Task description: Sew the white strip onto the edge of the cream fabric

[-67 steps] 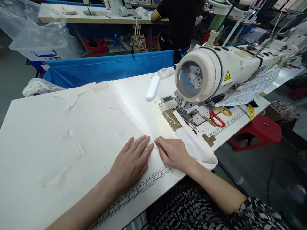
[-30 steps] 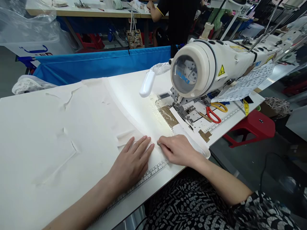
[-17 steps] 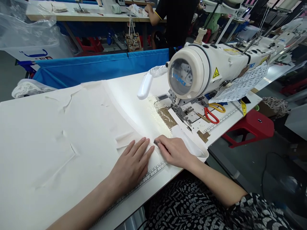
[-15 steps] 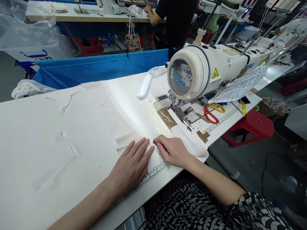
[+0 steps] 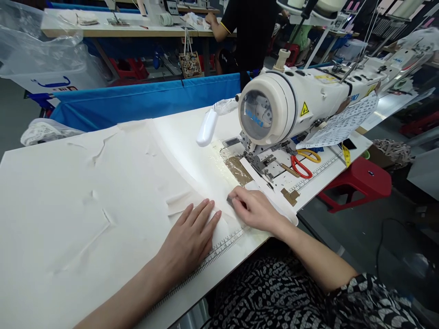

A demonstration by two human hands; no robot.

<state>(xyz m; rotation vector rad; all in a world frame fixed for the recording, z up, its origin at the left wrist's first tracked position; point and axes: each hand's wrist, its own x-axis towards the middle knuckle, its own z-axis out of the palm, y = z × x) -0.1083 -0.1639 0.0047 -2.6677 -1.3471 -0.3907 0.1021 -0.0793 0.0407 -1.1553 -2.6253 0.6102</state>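
White fabric (image 5: 144, 183) lies spread over the table, with a few creases and a small folded strip (image 5: 178, 203) near its middle. My left hand (image 5: 190, 230) rests flat on this fabric, fingers stretched out and pointing away from me. To its right, my right hand (image 5: 255, 208) is closed in a pinch. A small dark grey piece (image 5: 230, 199) pokes out at its fingertips, just above or on the cloth; its kind is mostly hidden. A printed ruler scale (image 5: 222, 246) runs along the table's near edge, partly under my left hand.
A white sewing machine (image 5: 274, 105) stands at the right, with red-handled scissors (image 5: 302, 167) beside its base. A white rounded object (image 5: 207, 128) lies behind the cloth. Blue cloth (image 5: 144, 98) hangs beyond the table. A red stool (image 5: 363, 180) is at the right; a person (image 5: 255, 36) sits farther off.
My right hand, with the grey piece, has shifted a little to the right, away from my left hand. The left hand stays flat in nearly the same place.
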